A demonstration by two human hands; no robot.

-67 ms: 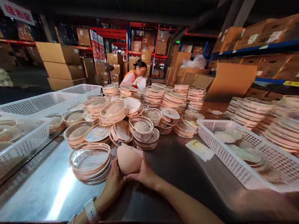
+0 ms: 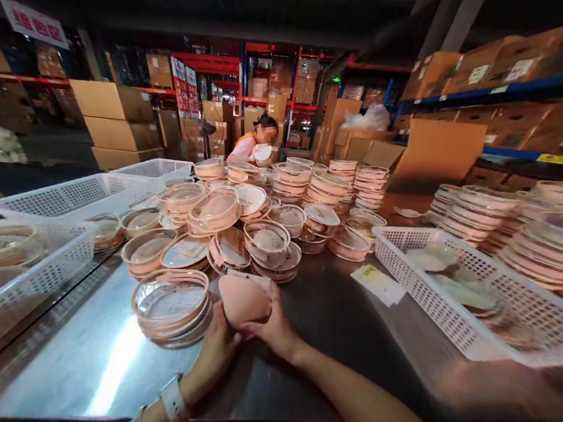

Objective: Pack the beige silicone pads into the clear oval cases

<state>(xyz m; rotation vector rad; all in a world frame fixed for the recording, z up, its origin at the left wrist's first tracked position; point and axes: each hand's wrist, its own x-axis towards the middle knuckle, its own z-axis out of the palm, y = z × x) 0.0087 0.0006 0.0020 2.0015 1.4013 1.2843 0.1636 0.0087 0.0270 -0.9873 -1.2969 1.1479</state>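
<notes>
Left hand (image 2: 219,335) and right hand (image 2: 278,329) grip a pale rounded piece (image 2: 243,299) between them.
The piece is below the middle of the frame, over the counter (image 2: 334,326); a stack of round clear packs (image 2: 171,311) stands near its left, a white basket (image 2: 424,300) at lower right.

The far side of the smooth, pale beige, rounded piece (image 2: 243,299) is hidden, as are some fingers of the left hand (image 2: 218,332). The left edge cuts off a white perforated plastic basket (image 2: 68,265); the right edge, stacked round pink packs with clear tops (image 2: 561,238). Print on the yellow-and-white paper card (image 2: 377,283) is illegibly small.
</notes>
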